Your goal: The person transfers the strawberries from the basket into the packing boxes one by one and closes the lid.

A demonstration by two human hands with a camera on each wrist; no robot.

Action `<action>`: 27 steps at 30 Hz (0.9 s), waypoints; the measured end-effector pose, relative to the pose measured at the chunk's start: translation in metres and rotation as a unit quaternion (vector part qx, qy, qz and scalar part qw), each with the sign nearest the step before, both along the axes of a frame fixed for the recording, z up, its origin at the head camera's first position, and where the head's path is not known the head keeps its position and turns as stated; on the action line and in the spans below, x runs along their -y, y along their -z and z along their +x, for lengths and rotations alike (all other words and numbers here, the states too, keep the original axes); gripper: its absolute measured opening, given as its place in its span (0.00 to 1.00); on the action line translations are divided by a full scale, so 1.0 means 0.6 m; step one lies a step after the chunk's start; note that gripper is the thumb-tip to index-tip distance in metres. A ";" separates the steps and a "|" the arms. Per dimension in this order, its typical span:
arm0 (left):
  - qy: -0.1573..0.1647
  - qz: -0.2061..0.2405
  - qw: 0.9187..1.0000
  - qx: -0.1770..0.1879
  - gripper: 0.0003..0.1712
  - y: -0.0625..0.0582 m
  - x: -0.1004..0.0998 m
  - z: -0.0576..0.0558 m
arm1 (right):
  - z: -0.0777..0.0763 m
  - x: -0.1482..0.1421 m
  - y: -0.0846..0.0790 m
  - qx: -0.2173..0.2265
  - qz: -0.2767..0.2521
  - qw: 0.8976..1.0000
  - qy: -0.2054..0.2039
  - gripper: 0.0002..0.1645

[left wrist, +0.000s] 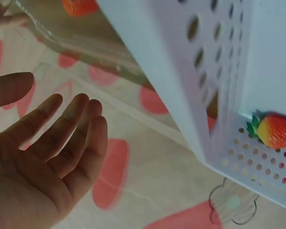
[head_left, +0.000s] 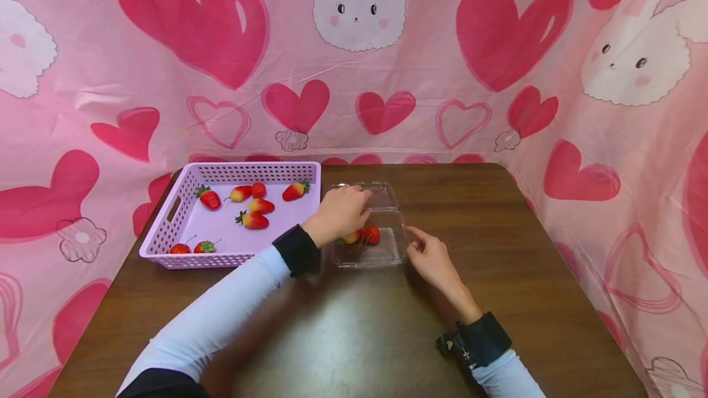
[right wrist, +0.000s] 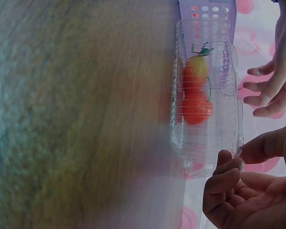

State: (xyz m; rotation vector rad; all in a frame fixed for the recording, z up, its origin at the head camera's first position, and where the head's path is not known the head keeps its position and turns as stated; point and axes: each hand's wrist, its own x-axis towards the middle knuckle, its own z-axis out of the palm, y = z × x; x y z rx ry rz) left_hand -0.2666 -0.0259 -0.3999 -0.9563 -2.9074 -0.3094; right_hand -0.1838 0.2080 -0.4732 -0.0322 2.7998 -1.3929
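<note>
A clear plastic clamshell box [head_left: 395, 260] lies on the table with its lid [head_left: 381, 195] laid back. Inside sit a red-and-yellow strawberry [right wrist: 197, 69] and a red cherry [right wrist: 198, 109] with a green stem. My right hand [head_left: 434, 260] pinches the box's right rim between thumb and forefinger. Over the left part of the box hovers my left hand [head_left: 342, 210], partly hiding box and strawberry in the head view. Its fingers are loosely bent and hold nothing in the left wrist view.
Left of the box stands a lilac perforated basket [head_left: 221, 260]. Several strawberries [head_left: 254, 220] lie in it, along with red cherries [head_left: 179, 249] near its front wall. A pink curtain [head_left: 431, 72] with hearts and rabbits hangs behind the brown table [head_left: 354, 330].
</note>
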 end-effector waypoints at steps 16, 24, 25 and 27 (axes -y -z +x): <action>-0.069 0.019 0.997 -0.012 0.16 -0.020 0.069 -0.034 | -0.001 0.000 0.004 0.003 -0.005 1.000 0.002 0.29; -0.091 0.034 0.995 -0.015 0.10 -0.018 0.091 -0.046 | -0.001 -0.001 0.003 -0.001 0.001 1.000 0.003 0.29; -0.094 0.035 0.995 -0.014 0.09 -0.017 0.095 -0.047 | -0.001 -0.001 0.003 0.000 0.002 1.000 0.003 0.29; -0.099 0.035 0.994 -0.013 0.09 -0.015 0.103 -0.050 | -0.003 -0.002 0.004 0.000 0.002 1.000 0.002 0.29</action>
